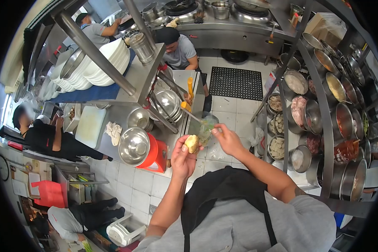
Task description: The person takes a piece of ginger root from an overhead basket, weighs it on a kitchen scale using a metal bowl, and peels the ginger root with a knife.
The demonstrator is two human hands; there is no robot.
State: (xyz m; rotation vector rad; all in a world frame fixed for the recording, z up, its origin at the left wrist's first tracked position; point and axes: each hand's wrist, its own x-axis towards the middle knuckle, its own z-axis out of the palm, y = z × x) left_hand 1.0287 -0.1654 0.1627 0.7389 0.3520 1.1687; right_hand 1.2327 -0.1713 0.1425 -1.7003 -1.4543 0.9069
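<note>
A person wearing a black apron is standing at the corner of a metal worktop in a busy kitchen, looking down at both hands. The left hand is gripping a pale yellow lump of food between thumb and fingers, holding it up just beyond the worktop's right edge, near that corner. The right hand is pinching thumb and fingers together beside a small green item; whether it is grasping that item is unclear. The lump is lying to the left of the right hand and slightly nearer the wearer, well within reach, with the left hand closest because it is touching it. Its slightly longer axis is running roughly away from the wearer. The lump is looking rounded and uneven, creamy yellow with darker brownish patches, perhaps a partly peeled vegetable. Behind the hands, a clear plastic bag is showing greenish contents.
</note>
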